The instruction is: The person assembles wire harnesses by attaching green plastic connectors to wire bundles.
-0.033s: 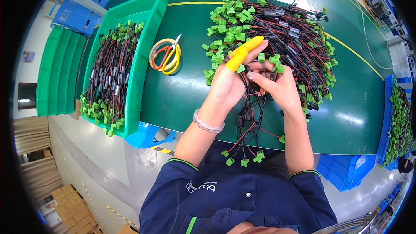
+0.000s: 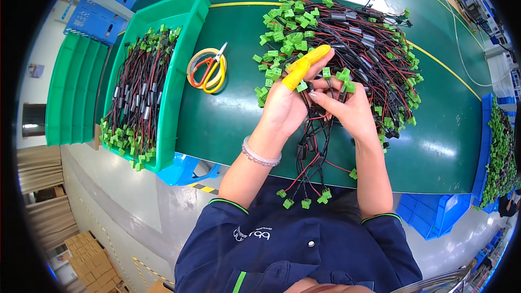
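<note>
Cable bunch (image 2: pixel 313 140): thin black and red leads, green connectors at both ends, lower ends dangling over the table (image 2: pixel 233 125) edge, just in front of the cable pile (image 2: pixel 361 43). Both forearms reach forward, hands meeting at the bunch. Right hand (image 2: pixel 350 106): fingers curled, thumb closed on it. Left hand (image 2: pixel 287 103): yellow-covered digits extended, rest hidden, can't tell grip.

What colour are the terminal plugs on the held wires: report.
Green terminal plugs, clearest in head view.
</note>
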{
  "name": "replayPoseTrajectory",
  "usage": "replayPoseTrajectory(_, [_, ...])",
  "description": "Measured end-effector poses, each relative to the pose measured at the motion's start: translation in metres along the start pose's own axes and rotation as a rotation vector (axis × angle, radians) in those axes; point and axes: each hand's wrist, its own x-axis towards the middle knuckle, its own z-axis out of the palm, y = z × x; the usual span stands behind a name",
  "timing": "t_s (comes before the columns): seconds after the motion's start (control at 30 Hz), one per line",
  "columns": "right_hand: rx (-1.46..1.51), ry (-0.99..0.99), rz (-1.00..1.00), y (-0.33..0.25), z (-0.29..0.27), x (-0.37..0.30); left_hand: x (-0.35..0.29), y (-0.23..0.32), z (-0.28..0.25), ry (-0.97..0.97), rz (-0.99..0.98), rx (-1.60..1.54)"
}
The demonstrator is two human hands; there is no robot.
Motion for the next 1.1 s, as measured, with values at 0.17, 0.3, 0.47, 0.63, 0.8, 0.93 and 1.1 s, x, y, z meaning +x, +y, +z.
replayPoseTrajectory(0.17, [-0.051,-0.014,0.058,0.0,0.0,-0.002,0.0,0.0,0.002,0.056,0.023,0.008])
replayPoseTrajectory(0.3, [0.132,0.138,0.076,-0.003,0.004,-0.006,0.001,0.0,0.001,0.059,0.0,0.002])
replayPoseTrajectory(0.47, [0.135,0.209,-0.026,-0.001,0.003,0.001,0.002,-0.01,0.002,0.002,0.121,0.093])
replayPoseTrajectory(0.63, [0.061,0.145,-0.097,0.002,0.0,0.0,0.002,-0.01,-0.003,0.106,0.145,0.159])
replayPoseTrajectory(0.8, [-0.065,0.061,0.04,-0.001,-0.004,-0.004,0.001,-0.007,-0.006,0.148,0.114,0.1])
replayPoseTrajectory(0.93, [0.019,0.12,-0.037,-0.003,0.0,-0.005,0.003,-0.006,-0.008,0.146,0.119,0.061])
replayPoseTrajectory(1.1, [-0.146,0.011,0.037,-0.004,0.0,-0.006,0.004,-0.006,-0.007,0.108,0.102,0.126])
